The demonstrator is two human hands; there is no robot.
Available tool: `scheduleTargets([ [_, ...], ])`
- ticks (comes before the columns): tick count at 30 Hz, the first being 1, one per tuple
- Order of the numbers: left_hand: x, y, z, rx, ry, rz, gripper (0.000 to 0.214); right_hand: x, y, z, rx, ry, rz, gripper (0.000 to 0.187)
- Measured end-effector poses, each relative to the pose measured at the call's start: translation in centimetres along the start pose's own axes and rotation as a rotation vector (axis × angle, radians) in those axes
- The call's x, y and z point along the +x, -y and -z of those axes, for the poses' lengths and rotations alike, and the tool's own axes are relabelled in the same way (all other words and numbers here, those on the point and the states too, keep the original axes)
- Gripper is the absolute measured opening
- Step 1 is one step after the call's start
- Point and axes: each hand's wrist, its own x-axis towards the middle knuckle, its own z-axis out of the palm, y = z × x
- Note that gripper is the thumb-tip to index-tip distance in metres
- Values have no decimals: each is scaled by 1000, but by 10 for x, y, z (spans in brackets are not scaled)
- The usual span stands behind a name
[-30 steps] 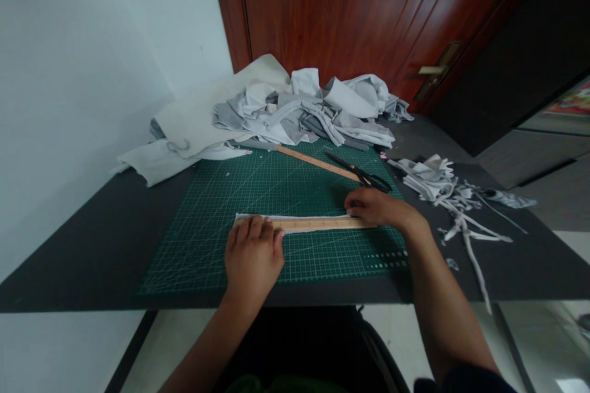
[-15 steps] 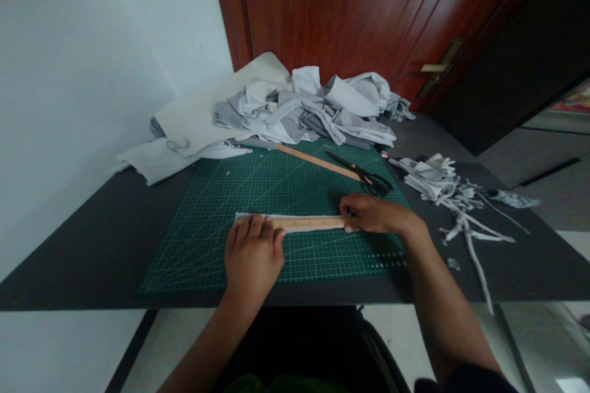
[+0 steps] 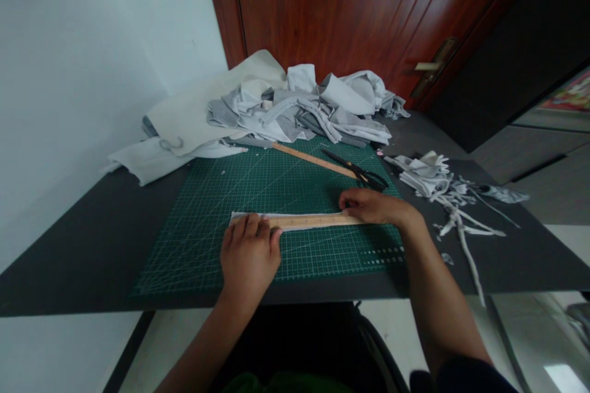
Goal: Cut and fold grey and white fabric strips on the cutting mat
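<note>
— How were the hands set?
— Left hand [image 3: 249, 253] lay flat, pressing the ruler [image 3: 308, 221] onto a strip [image 3: 239, 217] mid-mat [image 3: 207, 245]; right hand [image 3: 371, 207] pinched its far end.
— Any room?
— Bare mat ahead; scissors [image 3: 357, 170] lay just beyond the right hand.

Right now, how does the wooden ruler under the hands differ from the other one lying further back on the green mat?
The near ruler lies level across the mat, on a white fabric strip; the far ruler lies at a slant on the bare green mat. The left hand and right hand press the near ruler; nothing touches the far ruler except the black scissors beside its end. Both are pale wood.
</note>
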Motion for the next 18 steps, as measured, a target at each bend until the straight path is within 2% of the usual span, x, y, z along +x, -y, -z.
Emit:
scheduleTargets([
  [6, 0, -1, 1, -4, -4, 6, 37, -2, 6, -2, 30, 62, -9, 23],
  [14, 0, -2, 2, 5, 5, 10, 37, -3, 14, -5, 9, 54, -28, 15],
  [18, 0, -2, 3, 10, 4, 8, 36, -5, 11, -3, 27, 67, -41, 24],
])
